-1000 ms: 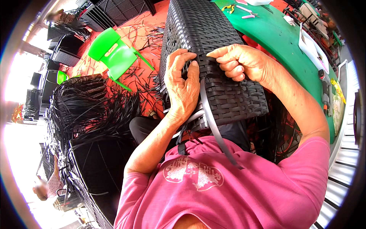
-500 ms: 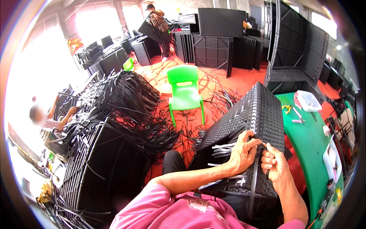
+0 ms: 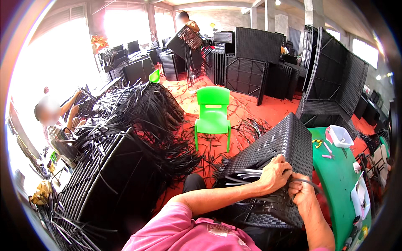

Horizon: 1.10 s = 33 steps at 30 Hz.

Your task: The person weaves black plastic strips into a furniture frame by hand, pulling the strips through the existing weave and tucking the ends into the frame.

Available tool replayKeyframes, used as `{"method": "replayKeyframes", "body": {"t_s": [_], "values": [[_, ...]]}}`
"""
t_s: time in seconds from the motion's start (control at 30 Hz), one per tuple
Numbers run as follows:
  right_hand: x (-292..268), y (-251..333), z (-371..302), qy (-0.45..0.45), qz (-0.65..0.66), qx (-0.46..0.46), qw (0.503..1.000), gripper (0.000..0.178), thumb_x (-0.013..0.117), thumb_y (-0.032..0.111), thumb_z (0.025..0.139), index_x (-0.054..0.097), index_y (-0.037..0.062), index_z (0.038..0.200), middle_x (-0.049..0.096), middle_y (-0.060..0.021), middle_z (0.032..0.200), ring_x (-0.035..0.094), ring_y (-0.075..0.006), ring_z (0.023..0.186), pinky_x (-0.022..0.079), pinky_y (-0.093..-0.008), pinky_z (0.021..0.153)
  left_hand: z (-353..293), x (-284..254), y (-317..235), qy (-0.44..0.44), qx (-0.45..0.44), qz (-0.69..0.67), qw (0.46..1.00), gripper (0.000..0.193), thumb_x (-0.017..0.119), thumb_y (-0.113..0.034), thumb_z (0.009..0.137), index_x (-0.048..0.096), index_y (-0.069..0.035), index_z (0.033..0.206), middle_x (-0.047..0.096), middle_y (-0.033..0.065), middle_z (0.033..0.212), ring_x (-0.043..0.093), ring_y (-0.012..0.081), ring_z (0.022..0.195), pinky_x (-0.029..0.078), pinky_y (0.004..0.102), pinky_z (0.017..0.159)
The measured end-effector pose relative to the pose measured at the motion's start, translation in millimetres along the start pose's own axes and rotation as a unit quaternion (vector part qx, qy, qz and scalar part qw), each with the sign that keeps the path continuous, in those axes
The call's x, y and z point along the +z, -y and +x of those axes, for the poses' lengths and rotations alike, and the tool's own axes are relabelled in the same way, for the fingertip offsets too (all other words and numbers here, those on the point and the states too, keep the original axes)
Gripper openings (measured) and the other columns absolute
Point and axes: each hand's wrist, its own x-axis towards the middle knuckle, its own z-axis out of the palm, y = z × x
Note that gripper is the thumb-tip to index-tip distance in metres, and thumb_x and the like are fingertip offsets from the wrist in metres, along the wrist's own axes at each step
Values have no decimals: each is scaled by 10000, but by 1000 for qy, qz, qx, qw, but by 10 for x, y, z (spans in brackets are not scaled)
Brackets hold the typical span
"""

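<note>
A black woven rattan piece (image 3: 268, 144) stands tilted in front of me, with pale loose strip ends (image 3: 247, 173) sticking out of its near side. My left hand (image 3: 274, 175) is closed at the weave's corner edge, fingertips pressed together; what lies between them is hidden. Just right of it, my right hand (image 3: 300, 190) is closed around a dark flat plastic strip (image 3: 312, 183), which arcs out to the right from its fingers. The two hands almost touch.
On my right, a green table (image 3: 335, 171) carries a white bin (image 3: 340, 136), yellow-handled cutters (image 3: 318, 143) and a pink tool (image 3: 328, 155). A green chair (image 3: 212, 121) stands ahead. At left, another black woven piece (image 3: 121, 180) lies under heaped strips, with a co-worker (image 3: 58, 129) beyond.
My head view has tilted up, so the scene sits lower. My right hand has turned, and the strip that hung below it now arcs to the right. My left fingers have curled in.
</note>
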Motion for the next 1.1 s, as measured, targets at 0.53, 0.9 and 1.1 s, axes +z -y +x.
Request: {"method": "replayKeyframes", "body": {"t_s": [0.53, 0.9, 1.1], "values": [[50, 32, -91, 65, -75, 6, 995, 119, 542, 215, 894, 534, 129, 812, 350, 91, 538, 333, -24, 407, 273, -193, 376, 217, 127, 47, 73, -106, 71, 989, 40, 610, -44, 673, 583, -18, 686, 484, 181, 990, 460, 402, 961, 453, 460, 749], [54, 177, -112, 29, -279, -31, 959, 87, 564, 112, 827, 546, 150, 752, 393, 54, 537, 328, -49, 392, 249, -202, 361, 214, 106, 256, 85, -1, 31, 996, 149, 694, -51, 630, 555, -35, 681, 508, 116, 841, 484, 304, 907, 404, 401, 803], [-16, 164, -40, 43, -243, -20, 969, 97, 569, 111, 833, 538, 144, 747, 388, 61, 537, 334, -43, 391, 226, -187, 347, 169, 18, 173, 66, -46, -1, 997, 180, 735, -68, 624, 561, -35, 659, 518, 116, 830, 504, 299, 886, 397, 391, 817]]}}
